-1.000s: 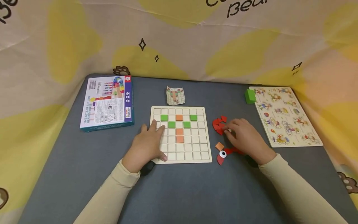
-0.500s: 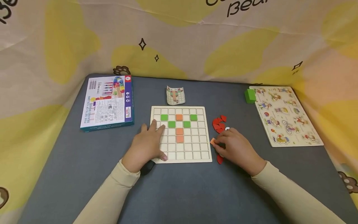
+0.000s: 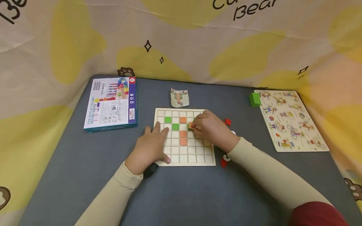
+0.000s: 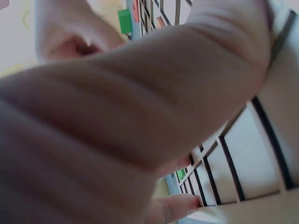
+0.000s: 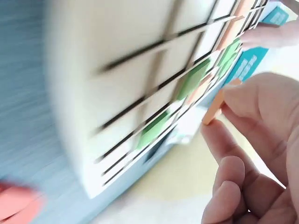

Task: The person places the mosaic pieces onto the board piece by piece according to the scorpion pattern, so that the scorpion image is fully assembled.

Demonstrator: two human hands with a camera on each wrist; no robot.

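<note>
Between thumb and fingertip, my right hand [image 3: 211,129] pinches an orange square tile [image 5: 216,106] over the upper right of the wooden grid board [image 3: 199,159]. Spread fingers of my left hand [image 3: 149,147] rest on the board's left side. Orange tiles [image 3: 183,134] sit in the middle column, and green tiles [image 3: 175,126] lie in cells beside it. My right hand partly covers the green tiles on the right side. A small pattern card [image 3: 179,98] lies behind the board.
Right of the board are red pieces [image 3: 227,121] and an eye disc [image 3: 226,158], partly hidden by my right arm. A green block [image 3: 255,99] touches a picture puzzle board [image 3: 294,125] at far right. A boxed toy [image 3: 108,106] lies at left.
My right hand has picked up the orange tile from beside the board and carried it left and up over the grid. My left hand stays on the board.
</note>
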